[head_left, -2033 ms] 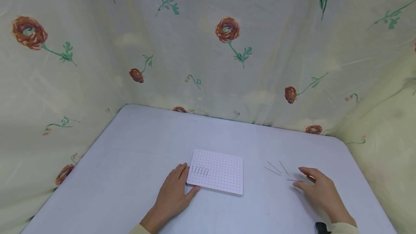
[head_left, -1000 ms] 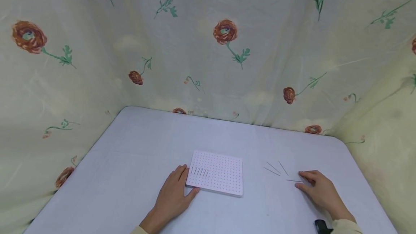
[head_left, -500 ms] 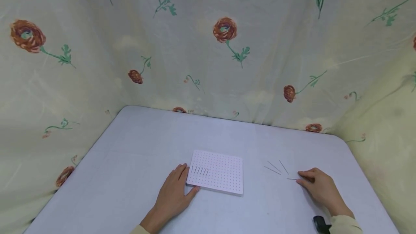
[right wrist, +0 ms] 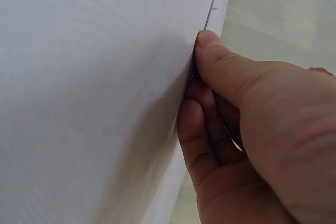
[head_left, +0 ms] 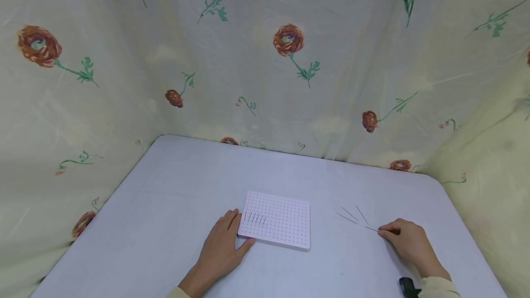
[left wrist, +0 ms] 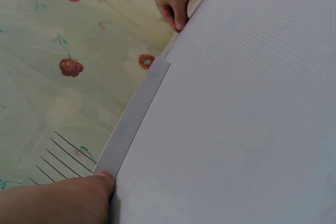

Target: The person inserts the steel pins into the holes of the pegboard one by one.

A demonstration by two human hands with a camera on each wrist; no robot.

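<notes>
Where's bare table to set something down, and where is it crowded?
Bare: the far half of the table between the curtain and the pegboard, and the near strip between the left hand and right hand. Crowded: right of the pegboard, where loose pins lie by the right hand, which pinches one.

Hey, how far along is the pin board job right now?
Early on. About six pins already stand in one row at the left edge of the white perforated board. The right hand is pinching one loose pin on the table, while the left hand steadies the board. Three pins lie loose beside it, and most holes are unfilled.
</notes>
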